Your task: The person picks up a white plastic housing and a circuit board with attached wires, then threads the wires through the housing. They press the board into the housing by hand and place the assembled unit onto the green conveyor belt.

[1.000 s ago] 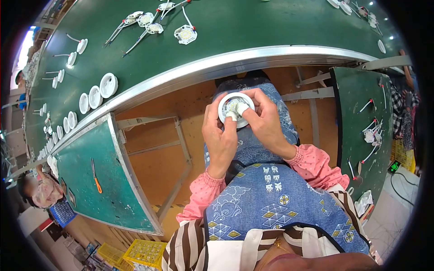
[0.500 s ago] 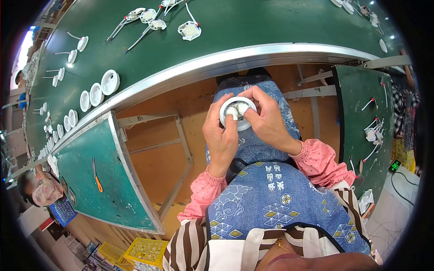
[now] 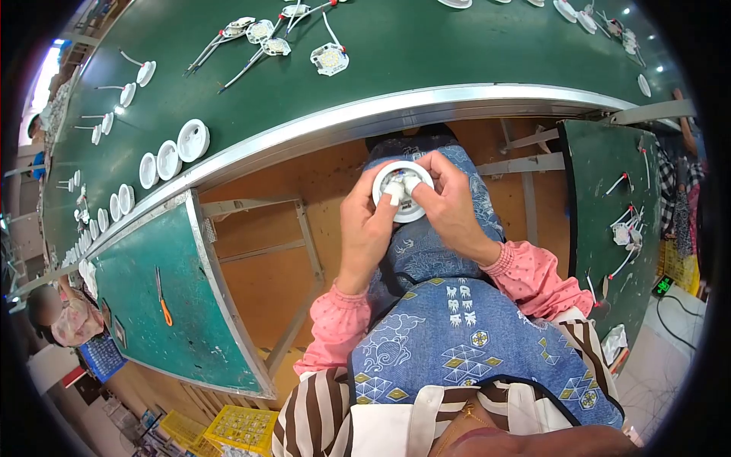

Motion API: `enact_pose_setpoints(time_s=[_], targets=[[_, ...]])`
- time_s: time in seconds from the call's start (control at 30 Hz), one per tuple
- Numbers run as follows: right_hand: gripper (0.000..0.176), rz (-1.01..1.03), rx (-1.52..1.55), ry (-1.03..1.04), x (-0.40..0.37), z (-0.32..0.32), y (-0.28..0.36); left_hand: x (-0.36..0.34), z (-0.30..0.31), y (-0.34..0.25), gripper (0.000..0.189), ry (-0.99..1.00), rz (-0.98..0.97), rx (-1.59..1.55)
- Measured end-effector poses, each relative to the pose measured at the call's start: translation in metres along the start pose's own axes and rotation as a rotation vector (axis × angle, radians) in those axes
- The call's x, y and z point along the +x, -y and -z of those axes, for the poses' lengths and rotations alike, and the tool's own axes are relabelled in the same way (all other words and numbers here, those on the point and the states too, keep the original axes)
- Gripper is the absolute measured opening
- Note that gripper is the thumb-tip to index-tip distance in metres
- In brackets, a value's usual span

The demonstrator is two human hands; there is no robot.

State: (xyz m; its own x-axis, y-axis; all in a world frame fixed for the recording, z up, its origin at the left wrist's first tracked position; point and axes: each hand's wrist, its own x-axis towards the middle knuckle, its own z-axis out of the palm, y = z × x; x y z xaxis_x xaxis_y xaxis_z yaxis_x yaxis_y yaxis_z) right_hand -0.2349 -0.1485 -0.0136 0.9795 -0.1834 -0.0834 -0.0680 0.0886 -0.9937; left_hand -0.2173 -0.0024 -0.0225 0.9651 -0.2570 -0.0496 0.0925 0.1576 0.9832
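Note:
Above my lap, both hands hold one round white housing (image 3: 384, 214) with its open side facing up. My left hand (image 3: 365, 225) grips its left rim, the thumb pressing inside. My right hand (image 3: 453, 206) grips the right rim, its thumb also inside. White coverings are on both thumb tips, which nearly meet over the middle. Small parts show inside the housing, partly hidden by the thumbs. The housing is held over the blue patterned apron (image 3: 426, 247), beyond the table edge.
The green table (image 3: 251, 114) ahead carries wired LED boards (image 3: 330, 59) and white housings (image 3: 193, 141). Orange scissors (image 3: 165, 308) lie on the left side table. More wired parts (image 3: 626, 232) lie on the right one. At far left is another person (image 3: 76, 316).
The view has shifted slightly, so the table and its parts appear a little lower. Both thumbs remain inside the housing, and more of its inner parts now shows.

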Motion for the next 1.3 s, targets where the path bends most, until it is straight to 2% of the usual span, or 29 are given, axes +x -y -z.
enact_pose_setpoints(time_s=[0.07, 0.1, 0.13, 0.2, 0.27, 0.33, 0.37, 0.4, 0.43, 0.47, 0.5, 0.6, 0.63, 0.73, 0.97, 1.17, 1.3], targets=[[0.015, -0.055, 0.059, 0.015, 0.003, 0.005, 0.003, -0.001, 0.007, -0.016, 0.044, 0.044, 0.014, -0.086], [0.016, -0.116, 0.079, 0.025, 0.003, 0.009, 0.012, 0.001, 0.017, -0.011, 0.052, 0.057, -0.02, -0.013], [0.017, -0.178, 0.097, 0.038, 0.002, 0.012, 0.018, 0.002, 0.019, -0.004, 0.05, 0.016, -0.106, -0.009], [0.017, -0.252, 0.246, 0.108, 0.003, 0.016, 0.021, 0.004, 0.022, -0.004, 0.047, -0.019, -0.331, 0.447], [0.018, -0.326, 0.377, 0.211, 0.005, 0.023, 0.022, 0.0, 0.016, -0.014, 0.041, 0.046, -0.46, 0.742], [0.018, -0.398, 0.497, 0.336, 0.008, 0.037, 0.016, -0.004, 0.009, -0.014, 0.03, 0.039, -0.427, 0.692], [0.028, -0.397, 0.442, 0.401, 0.01, 0.047, 0.009, -0.007, 0.004, -0.017, 0.026, 0.018, -0.394, 0.684], [0.032, -0.355, 0.398, 0.357, 0.009, 0.046, 0.016, -0.009, 0.0, -0.019, 0.022, -0.001, -0.361, 0.673], [0.037, -0.315, 0.353, 0.311, 0.004, 0.042, 0.025, -0.009, -0.006, -0.02, 0.019, -0.033, -0.455, 0.707], [0.041, -0.274, 0.31, 0.264, 0.001, 0.041, 0.031, -0.011, -0.01, -0.024, 0.019, -0.035, -0.445, 0.762], [0.055, -0.244, 0.313, 0.305, 0.001, 0.046, 0.031, -0.015, -0.015, -0.029, 0.02, -0.034, -0.433, 0.818], [0.062, -0.105, 0.266, 0.291, -0.007, 0.039, 0.033, -0.02, -0.024, -0.036, 0.023, -0.032, -0.432, 0.922], [0.063, -0.049, 0.177, 0.258, -0.009, 0.033, 0.034, -0.021, -0.026, -0.036, 0.024, -0.027, -0.435, 0.937], [0.056, -0.103, 0.063, 0.253, -0.005, 0.034, 0.022, -0.021, -0.027, -0.042, 0.024, -0.016, -0.453, 1.013], [0.039, -0.34, 0.084, 0.326, -0.007, 0.029, 0.026, -0.007, -0.004, -0.03, 0.013, 0.033, -0.674, 1.103], [0.035, -0.466, 0.094, 0.305, -0.011, 0.027, 0.02, 0.009, 0.014, -0.017, 0.022, 0.184, -0.635, 0.905], [0.033, -0.451, 0.079, 0.267, -0.004, 0.027, 0.012, 0.001, 0.012, -0.008, 0.02, 0.134, -0.587, 0.957]])
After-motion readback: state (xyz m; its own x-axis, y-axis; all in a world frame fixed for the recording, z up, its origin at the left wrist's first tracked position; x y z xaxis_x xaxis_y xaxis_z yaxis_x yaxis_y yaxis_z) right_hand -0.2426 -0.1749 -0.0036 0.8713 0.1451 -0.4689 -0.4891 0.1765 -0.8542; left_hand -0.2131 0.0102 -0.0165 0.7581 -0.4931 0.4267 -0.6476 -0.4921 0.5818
